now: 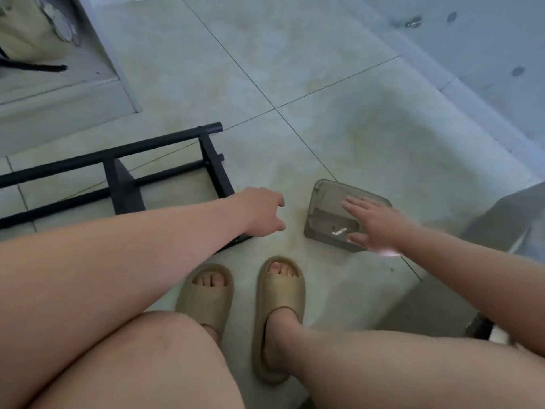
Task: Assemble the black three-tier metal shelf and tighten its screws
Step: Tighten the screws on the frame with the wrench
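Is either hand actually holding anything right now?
Nothing is held. The right hand is spread flat over the plastic box; the left hand hangs loosely curled by the shelf.

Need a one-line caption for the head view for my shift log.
Seated person's right hand spreads over a grey tray; left hand hovers beside the black shelf frame.
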### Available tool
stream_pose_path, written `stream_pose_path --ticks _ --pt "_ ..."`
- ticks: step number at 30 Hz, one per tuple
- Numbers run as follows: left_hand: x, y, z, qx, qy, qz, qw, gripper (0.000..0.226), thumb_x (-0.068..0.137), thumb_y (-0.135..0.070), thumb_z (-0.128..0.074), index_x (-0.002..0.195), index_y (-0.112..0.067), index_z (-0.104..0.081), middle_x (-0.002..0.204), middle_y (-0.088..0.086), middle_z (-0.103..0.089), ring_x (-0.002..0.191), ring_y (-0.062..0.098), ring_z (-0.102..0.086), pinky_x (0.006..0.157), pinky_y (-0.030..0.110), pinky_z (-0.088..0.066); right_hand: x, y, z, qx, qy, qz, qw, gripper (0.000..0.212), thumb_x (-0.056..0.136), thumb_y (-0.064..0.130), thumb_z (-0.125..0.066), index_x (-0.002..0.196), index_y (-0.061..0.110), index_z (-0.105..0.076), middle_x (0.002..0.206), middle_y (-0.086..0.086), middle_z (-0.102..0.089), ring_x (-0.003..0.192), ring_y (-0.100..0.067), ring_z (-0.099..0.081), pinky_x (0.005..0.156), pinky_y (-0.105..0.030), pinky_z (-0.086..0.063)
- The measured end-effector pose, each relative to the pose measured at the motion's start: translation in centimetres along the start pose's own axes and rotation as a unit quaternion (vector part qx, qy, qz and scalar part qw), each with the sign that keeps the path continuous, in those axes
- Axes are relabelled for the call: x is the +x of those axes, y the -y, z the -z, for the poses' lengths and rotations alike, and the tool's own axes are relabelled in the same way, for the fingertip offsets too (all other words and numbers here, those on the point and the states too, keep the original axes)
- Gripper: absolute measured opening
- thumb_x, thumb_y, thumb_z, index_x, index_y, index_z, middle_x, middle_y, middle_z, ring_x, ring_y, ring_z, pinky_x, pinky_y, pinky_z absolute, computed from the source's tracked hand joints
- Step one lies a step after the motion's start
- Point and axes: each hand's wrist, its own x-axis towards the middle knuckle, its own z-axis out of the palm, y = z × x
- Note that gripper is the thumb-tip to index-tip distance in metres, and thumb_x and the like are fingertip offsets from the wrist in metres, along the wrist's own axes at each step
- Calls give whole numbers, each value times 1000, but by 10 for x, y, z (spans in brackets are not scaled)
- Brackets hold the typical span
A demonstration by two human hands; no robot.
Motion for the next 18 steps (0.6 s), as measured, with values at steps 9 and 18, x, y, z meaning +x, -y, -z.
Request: stream_pose_path --ticks 9,18 --pt "86 -57 -59 182 45 -126 974 50 97 -41 -53 141 -20 -44 149 4 -45 138 27 -37 107 45 -39 44 -62 -69 105 23 -82 991 55 102 38 -50 155 25 -37 157 -2 -42 143 -26 -39 111 -39 -38" --pt "166 -42 -117 219 -28 -222 950 34 101 -48 -35 118 -24 -53 118 -1 -65 128 23 -42 106 49 -30 140 -82 -117 137 32 -41 989 44 93 23 -61 136 29 -62 134 -4 -64 123 -29 -58 96 -37 -50"
